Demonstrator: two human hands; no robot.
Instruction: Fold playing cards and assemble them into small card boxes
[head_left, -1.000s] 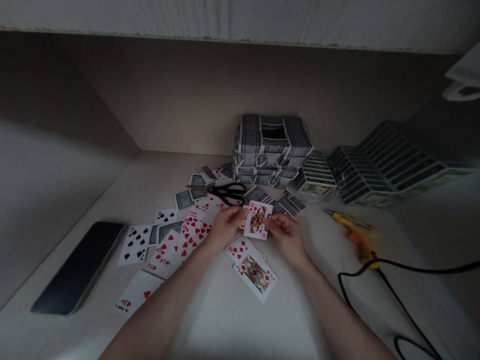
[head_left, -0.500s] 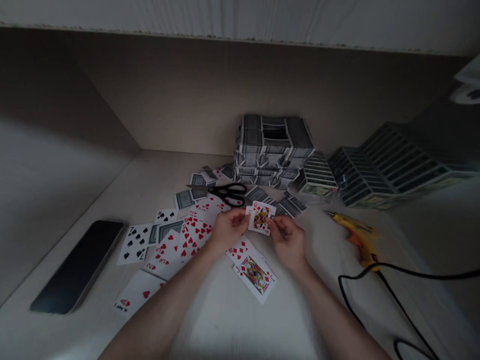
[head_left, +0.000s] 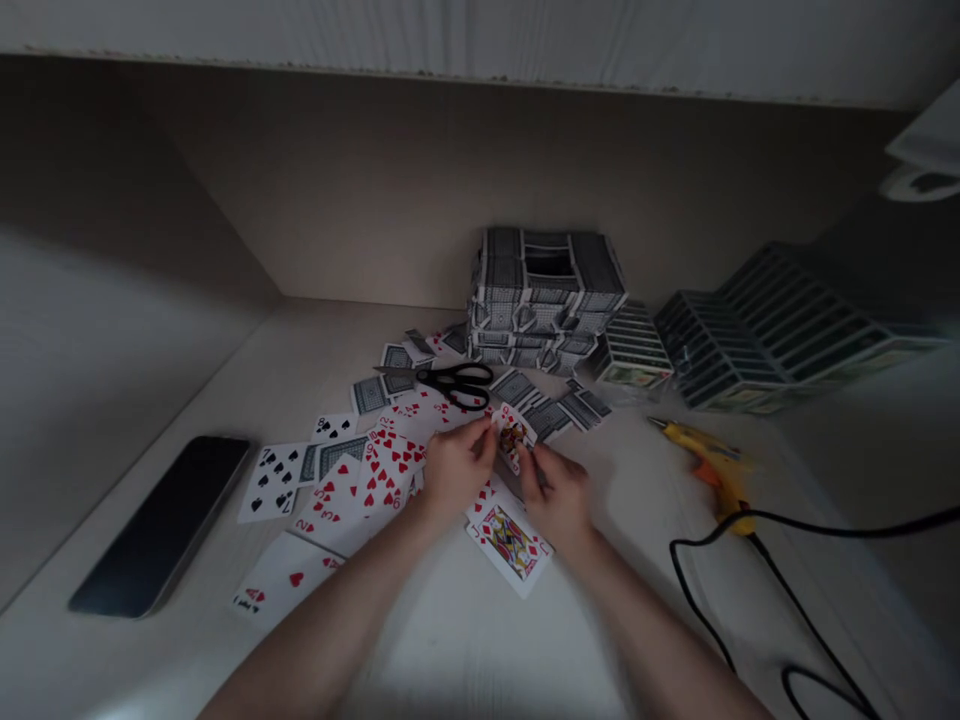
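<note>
A queen of diamonds playing card is held up and tilted between my two hands. My left hand pinches its left edge. On the lower right, the thumb and fingers of my right hand are closed on the same card. Whether a second card lies behind it, I cannot tell. Just below my hands a jack of diamonds lies face up, partly over another red card. Fanned heart cards spread beside my left forearm, which covers some of them.
Black-handled scissors rest on cards beyond my hands. Behind stands a box-like structure of folded cards, with wrapped card packs to its right. A yellow glue gun trails a black cord. A phone lies left.
The queen has turned and tilted, showing its face more obliquely. My right hand has moved left and slightly down, closer to my left hand.
</note>
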